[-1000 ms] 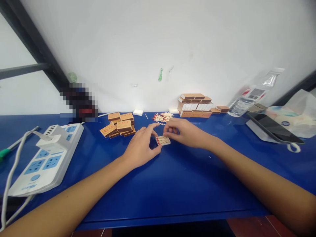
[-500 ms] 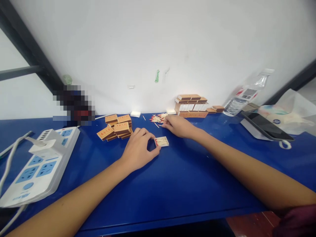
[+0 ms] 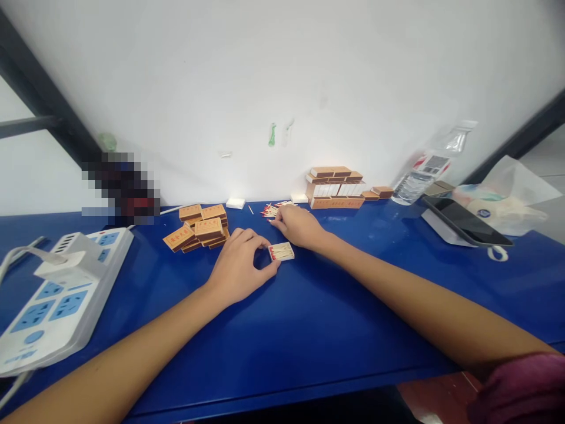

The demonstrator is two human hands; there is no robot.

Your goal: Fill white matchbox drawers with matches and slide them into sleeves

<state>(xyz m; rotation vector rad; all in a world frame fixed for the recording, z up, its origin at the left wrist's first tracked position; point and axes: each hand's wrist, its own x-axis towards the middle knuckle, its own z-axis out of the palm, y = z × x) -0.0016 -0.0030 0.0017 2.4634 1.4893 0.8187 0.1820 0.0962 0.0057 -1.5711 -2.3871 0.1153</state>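
A small open matchbox tray point(image 3: 281, 251) filled with red-tipped matches lies on the blue table point(image 3: 309, 330). My left hand point(image 3: 238, 265) rests beside it, fingers curled, thumb and fingertips touching the tray's left end. My right hand point(image 3: 295, 225) reaches just beyond the tray to a loose pile of matches point(image 3: 271, 210), fingers closed down on them; what they pinch is hidden.
A heap of orange matchboxes point(image 3: 197, 228) lies to the left, and stacked box sleeves and trays point(image 3: 335, 187) stand by the wall. A white power strip point(image 3: 53, 294) sits far left. A water bottle point(image 3: 424, 171), a tablet point(image 3: 465, 221) and a plastic bag point(image 3: 507, 200) are at right.
My right hand left the tray and moved back to the loose match pile. My left hand stayed at the tray. The view shifted slightly to the right.
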